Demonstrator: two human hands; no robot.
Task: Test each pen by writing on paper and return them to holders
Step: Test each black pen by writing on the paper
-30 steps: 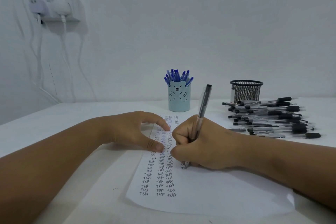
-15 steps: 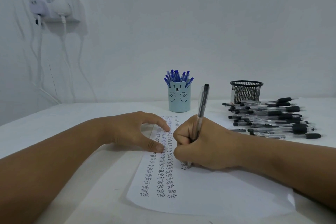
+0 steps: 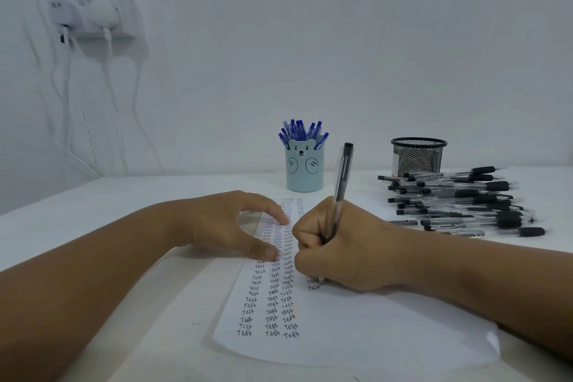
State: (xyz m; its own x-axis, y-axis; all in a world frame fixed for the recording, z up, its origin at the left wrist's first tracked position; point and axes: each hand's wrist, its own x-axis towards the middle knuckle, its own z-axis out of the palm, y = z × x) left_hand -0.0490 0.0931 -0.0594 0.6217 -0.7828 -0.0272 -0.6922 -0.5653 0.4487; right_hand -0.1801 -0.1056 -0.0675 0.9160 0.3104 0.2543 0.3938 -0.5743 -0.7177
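Your left forearm comes in from the lower left and lies across the white bench (image 3: 130, 195), and your left hand (image 3: 229, 223) rests on the left edge of the paper (image 3: 356, 326). That hand grasps nothing: its fingers are loosely spread, with the forefinger tip and the thumb tip pressed flat on the sheet among the upper rows of writing, pinning it down. The paper lies flat on the bench in front of you and carries three long columns of the handwritten word "Test", with a fourth column begun just to their right. Behind the sheet, near the wall, the pale blue bear-faced holder (image 3: 304, 169) stands upright, packed with blue pens (image 3: 302, 132). Your right forearm reaches in from the lower right, and your right hand (image 3: 350, 248) is clenched around the clear black-capped pen (image 3: 342, 180), fingers curled tight about its lower barrel. The pen stands nearly upright, leaning slightly to the right, and its tip meets the paper at the foot of the fourth column, beside the newest "Test". Further right, at the back of the bench, the black mesh holder (image 3: 418, 158) stands upright; you cannot tell from here what is inside it. In front of it and to its right, a pile of black pens (image 3: 462, 201) lies on the bench, the pens mostly lengthwise left to right, well apart from your writing hand.
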